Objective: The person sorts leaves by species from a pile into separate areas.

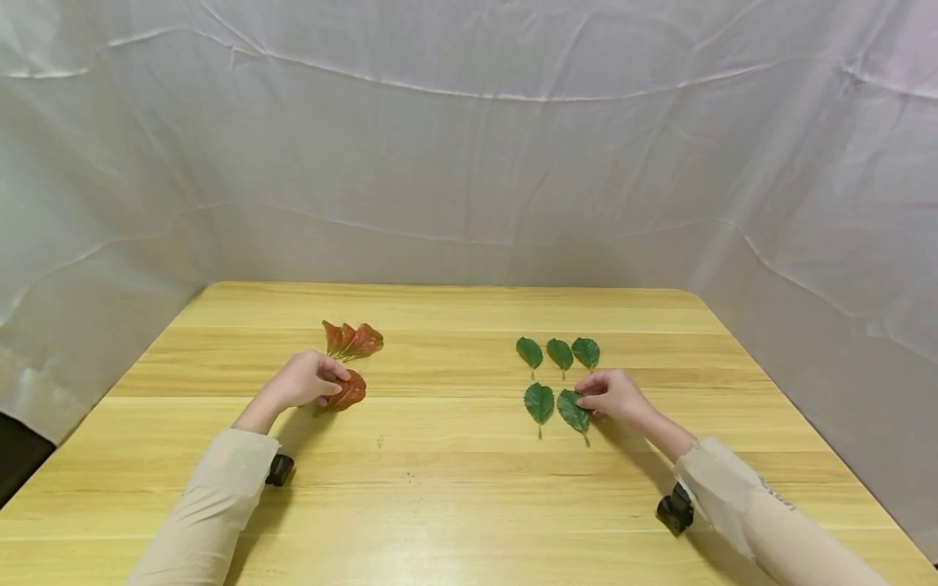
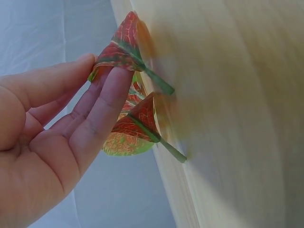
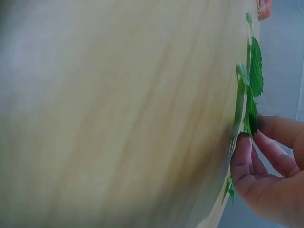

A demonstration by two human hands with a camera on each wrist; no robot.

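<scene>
My left hand (image 1: 311,379) pinches a red leaf (image 2: 127,40) with a green stem between thumb and fingers, low over the table. In the left wrist view a second red leaf (image 2: 142,118) shows just past the fingers, its stem towards the wood. Several red leaves (image 1: 359,340) lie fanned and overlapping beyond this hand. Over on the right, my right hand (image 1: 614,394) pinches the edge of a toothed green leaf (image 3: 251,114) at the tabletop. Another green leaf (image 1: 539,400) lies to its left, and a row of green leaves (image 1: 560,353) lies behind.
The work is on a light wooden table (image 1: 440,488) with rounded far corners. Pale sheeting (image 1: 469,179) hangs behind the table and along both sides. A small black device (image 1: 676,510) is by the right sleeve, and another black device (image 1: 279,470) by the left.
</scene>
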